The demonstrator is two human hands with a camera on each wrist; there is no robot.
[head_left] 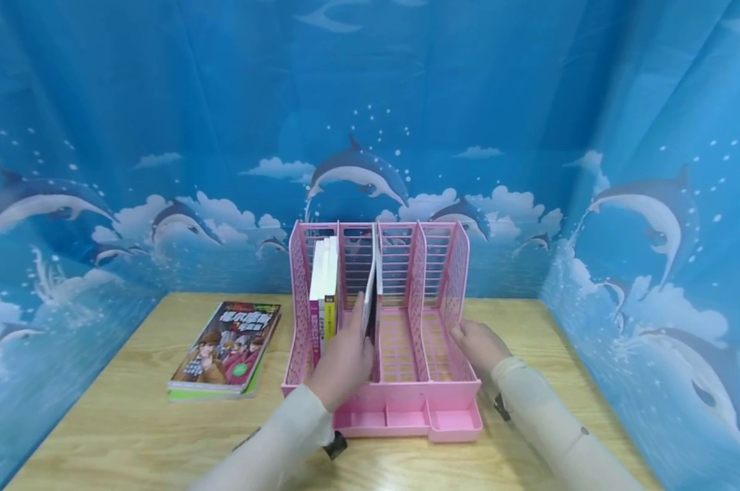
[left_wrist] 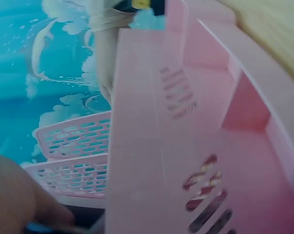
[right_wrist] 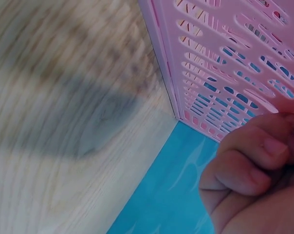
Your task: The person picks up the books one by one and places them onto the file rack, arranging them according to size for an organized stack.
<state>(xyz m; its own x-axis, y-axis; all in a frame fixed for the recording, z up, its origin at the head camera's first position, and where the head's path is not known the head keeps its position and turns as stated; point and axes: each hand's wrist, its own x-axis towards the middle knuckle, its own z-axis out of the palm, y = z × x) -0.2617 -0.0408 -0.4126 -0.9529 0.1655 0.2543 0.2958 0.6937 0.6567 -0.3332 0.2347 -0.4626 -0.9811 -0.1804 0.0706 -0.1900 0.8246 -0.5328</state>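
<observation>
A pink desktop file rack with upright dividers stands on the wooden table. In its second compartment from the left is a thin book, standing upright against the divider. My left hand holds this book between thumb and fingers; the left wrist view shows only part of that hand beside the rack's front. On the rack's right side, my right hand grips the perforated side panel, its fingers curled in the right wrist view. Several books stand in the leftmost compartment.
To the left of the rack lies a small stack of books with a colourful comic-style cover on top. Small open trays run along the rack's front. A blue dolphin-print curtain surrounds the back and sides of the wooden table.
</observation>
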